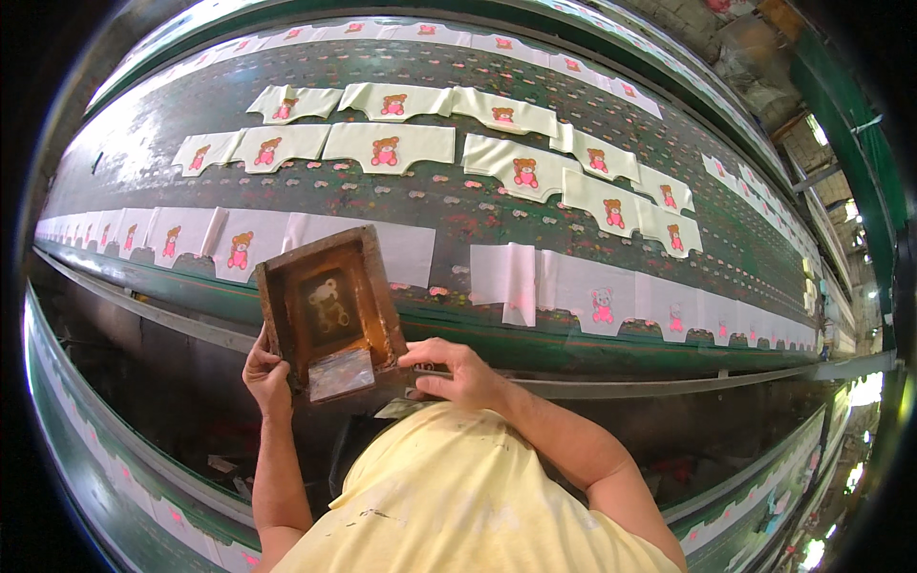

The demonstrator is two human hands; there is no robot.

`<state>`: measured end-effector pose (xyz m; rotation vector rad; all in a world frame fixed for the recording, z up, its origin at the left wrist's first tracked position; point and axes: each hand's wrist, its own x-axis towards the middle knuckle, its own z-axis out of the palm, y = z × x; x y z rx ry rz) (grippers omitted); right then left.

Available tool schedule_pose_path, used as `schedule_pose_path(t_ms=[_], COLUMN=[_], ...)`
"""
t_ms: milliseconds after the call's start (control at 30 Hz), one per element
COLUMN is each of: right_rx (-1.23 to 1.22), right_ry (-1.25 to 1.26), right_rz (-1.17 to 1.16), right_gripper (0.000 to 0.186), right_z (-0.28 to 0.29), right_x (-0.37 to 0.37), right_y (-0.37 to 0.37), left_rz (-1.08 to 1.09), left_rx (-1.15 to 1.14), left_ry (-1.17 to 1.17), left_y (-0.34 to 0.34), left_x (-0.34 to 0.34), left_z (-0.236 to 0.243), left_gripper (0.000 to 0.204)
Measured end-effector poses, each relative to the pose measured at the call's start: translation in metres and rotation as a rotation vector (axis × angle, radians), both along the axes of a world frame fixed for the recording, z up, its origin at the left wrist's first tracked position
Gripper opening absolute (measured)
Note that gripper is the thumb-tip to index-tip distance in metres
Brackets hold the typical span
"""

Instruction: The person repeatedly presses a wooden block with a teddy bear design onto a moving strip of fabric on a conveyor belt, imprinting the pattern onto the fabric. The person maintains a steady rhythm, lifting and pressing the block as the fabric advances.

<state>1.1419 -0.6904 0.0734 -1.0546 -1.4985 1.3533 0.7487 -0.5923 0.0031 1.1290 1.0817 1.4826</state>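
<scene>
My left hand [270,374] is closed round the left side of a small wooden screen frame [386,315], stained brown, with a pale bear shape on its dark mesh and a shiny pale patch along its lower part. My right hand [455,374] grips the frame's lower right edge, thumb below the index finger. The frame is tilted over the near edge of a long green printing table [287,192], where white garment pieces [241,256] lie in rows, many with brown-and-pink bear prints. Near pieces on the right show bears [602,307] in pink and pale outline.
A metal rail [573,390] runs along the table's near side. Behind me, at lower left [115,449] and lower right, other long tables carry printed pieces. More rows lie farther back. Green metal posts [850,115] and small lights stand at the right.
</scene>
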Motion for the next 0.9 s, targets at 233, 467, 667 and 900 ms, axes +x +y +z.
schedule_pose_path(t_ms=[233, 467, 667, 900], right_rx=[0.56, 0.54, 0.547, 0.442], right_ry=[-1.195, -1.529, -1.523, -1.34], right_rz=[-0.352, -0.273, -0.326, -0.417], right_gripper=[0.029, 0.008, 0.008, 0.01], right_z=[-0.032, -0.05, -0.061, -0.066], right_x=[0.035, 0.064, 0.07, 0.078], right_y=[0.012, 0.049, 0.068, 0.087], left_rz=[0.02, 0.018, 0.003, 0.015], left_rx=[-0.045, -0.029, 0.001, -0.028], left_ry=[0.036, 0.039, 0.047, 0.049], left_y=[-0.001, 0.002, 0.002, 0.002], left_x=[0.003, 0.0, 0.0, -0.002], left_z=[0.002, 0.002, 0.002, -0.003], left_gripper=[0.026, 0.024, 0.024, 0.025])
